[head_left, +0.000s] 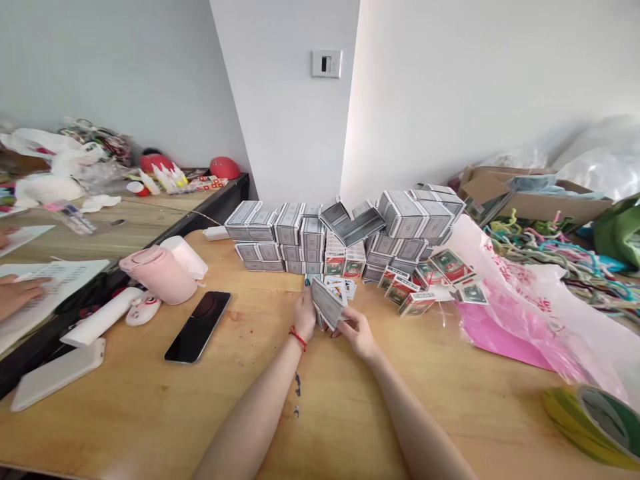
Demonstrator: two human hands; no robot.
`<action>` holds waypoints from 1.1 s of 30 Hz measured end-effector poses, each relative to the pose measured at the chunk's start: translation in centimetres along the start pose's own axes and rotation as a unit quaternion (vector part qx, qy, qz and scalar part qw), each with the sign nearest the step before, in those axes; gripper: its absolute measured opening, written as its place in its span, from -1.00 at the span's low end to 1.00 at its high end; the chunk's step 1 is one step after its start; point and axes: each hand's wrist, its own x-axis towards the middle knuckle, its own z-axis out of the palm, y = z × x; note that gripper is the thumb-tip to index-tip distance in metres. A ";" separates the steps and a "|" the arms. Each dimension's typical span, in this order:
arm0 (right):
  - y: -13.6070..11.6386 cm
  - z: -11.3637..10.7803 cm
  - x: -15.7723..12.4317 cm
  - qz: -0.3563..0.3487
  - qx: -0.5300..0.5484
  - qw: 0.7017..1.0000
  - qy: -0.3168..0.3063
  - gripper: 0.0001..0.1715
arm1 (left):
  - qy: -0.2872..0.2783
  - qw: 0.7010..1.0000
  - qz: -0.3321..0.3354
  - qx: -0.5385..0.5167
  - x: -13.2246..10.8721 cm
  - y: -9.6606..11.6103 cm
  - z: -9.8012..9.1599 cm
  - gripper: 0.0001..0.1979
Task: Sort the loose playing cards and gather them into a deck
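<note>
- The left hand (303, 319) is clamping the left side of a grey-patterned card piece (327, 303), with the thumb lying at its upper left corner.
- The right hand (359, 333) is pinching the same piece at its lower right corner; the exact placing of the fingers underneath is being hidden.
- The card piece is tilting between the two hands, above the wooden table (250, 427) and in front of the stacks.
- A red bracelet (297, 338) is circling the left wrist.
- Loose face-up cards (347, 288) are lying just behind the piece, which is partly covering them.
- Grey-patterned blocks (253, 231) are standing in stacked rows along the back; two open ones (367, 223) are leaning together on top near the middle.
- Red-and-green card boxes (417, 303) are lying in a group to the right of the hands.
- A black-screened phone (199, 327) is lying to the left, near a pink roll (163, 275).
- A roll of yellow-and-green tape (567, 420) is resting at the right front.
- Another person's hand (20, 291) is resting on a printed sheet (70, 275) at far left.
</note>
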 end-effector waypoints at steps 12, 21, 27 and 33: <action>1.0 0.3 0.8 -0.002 -0.008 0.988 0.156 -0.66 | -0.117 0.954 0.171 0.217 -1.0 -0.1 -0.3 -0.64; 0.8 -0.4 1.2 0.025 0.120 0.979 0.160 -0.73 | -0.195 0.954 0.133 0.185 -1.6 0.6 0.1 -0.66; 1.1 -0.9 1.5 0.037 0.176 0.976 0.120 -0.66 | -0.182 0.961 0.117 0.175 -1.9 0.6 0.4 -0.66; 1.0 -0.9 1.5 0.046 0.187 0.977 0.096 -0.73 | -0.203 0.973 0.054 0.097 -1.6 0.2 0.5 -0.65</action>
